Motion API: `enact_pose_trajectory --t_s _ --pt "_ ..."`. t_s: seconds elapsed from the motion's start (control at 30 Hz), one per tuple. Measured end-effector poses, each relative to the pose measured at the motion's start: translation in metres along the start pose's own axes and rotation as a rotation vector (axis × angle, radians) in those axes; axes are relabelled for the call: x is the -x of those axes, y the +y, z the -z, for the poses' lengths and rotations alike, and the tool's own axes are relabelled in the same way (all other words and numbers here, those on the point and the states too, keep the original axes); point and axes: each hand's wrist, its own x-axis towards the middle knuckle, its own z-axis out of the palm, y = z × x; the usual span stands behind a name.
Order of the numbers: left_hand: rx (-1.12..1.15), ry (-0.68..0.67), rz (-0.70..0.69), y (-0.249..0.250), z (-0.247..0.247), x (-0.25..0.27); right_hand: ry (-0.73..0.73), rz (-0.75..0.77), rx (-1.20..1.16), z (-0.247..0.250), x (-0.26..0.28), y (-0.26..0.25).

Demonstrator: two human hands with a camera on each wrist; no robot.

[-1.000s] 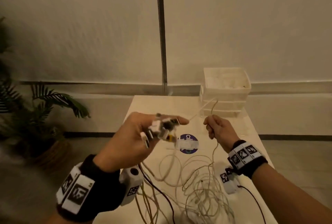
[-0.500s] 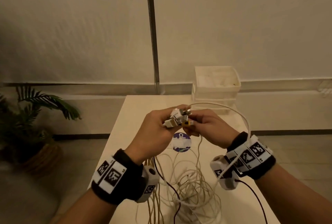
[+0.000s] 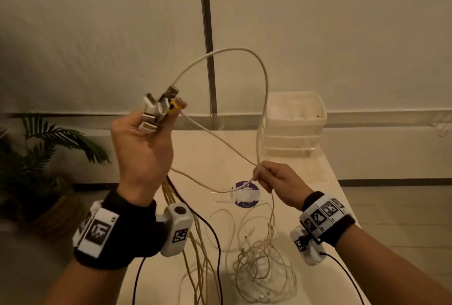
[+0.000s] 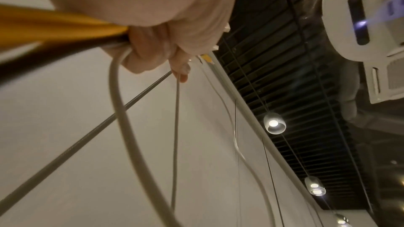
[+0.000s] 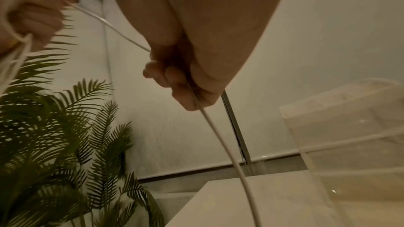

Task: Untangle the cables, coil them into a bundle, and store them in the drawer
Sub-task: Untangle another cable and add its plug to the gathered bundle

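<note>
Tabletop (image 3: 203, 158), pale, carrying a stack of drawers (image 3: 294, 123) at its far right edge and a loose tangle of cables (image 3: 259, 265) near the front. Left hand (image 3: 144, 148), raised, fingers curled round a cluster of plugs (image 3: 159, 109), their cords hanging down to the tangle. Right hand (image 3: 278, 182), lower and nearer the drawers, pinching a white cable (image 3: 265, 84) that arches up from the plugs and down to its fingers. The cable's free length runs from the right hand down towards the tangle, so the right hand seems best placed to draw it clear.
</note>
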Motion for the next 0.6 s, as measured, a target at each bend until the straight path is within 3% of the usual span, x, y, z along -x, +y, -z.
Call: enact_pose_trajectory --t_s 0.1,0.2,0.33,0.43,0.5,0.6 --pt "0.022 0.073 0.017 -0.001 0.011 -0.001 0.039 0.010 0.004 -0.003 -0.012 0.000" --pt "0.253 0.189 0.110 -0.008 0.026 -0.006 0.059 0.011 -0.007 -0.008 -0.020 0.004" --pt "0.256 0.065 0.057 0.011 0.036 0.002 0.102 -0.001 0.012 -0.011 -0.020 0.020" --pt "0.386 0.070 0.122 0.023 0.038 0.003 0.173 -0.014 0.012 -0.007 -0.023 0.024" --pt "0.446 -0.056 0.217 0.024 0.040 -0.002 0.251 -0.047 -0.080 -0.004 -0.023 0.019" --pt "0.580 -0.418 0.412 0.016 0.040 0.003 0.324 -0.036 -0.390 0.009 -0.024 -0.002"
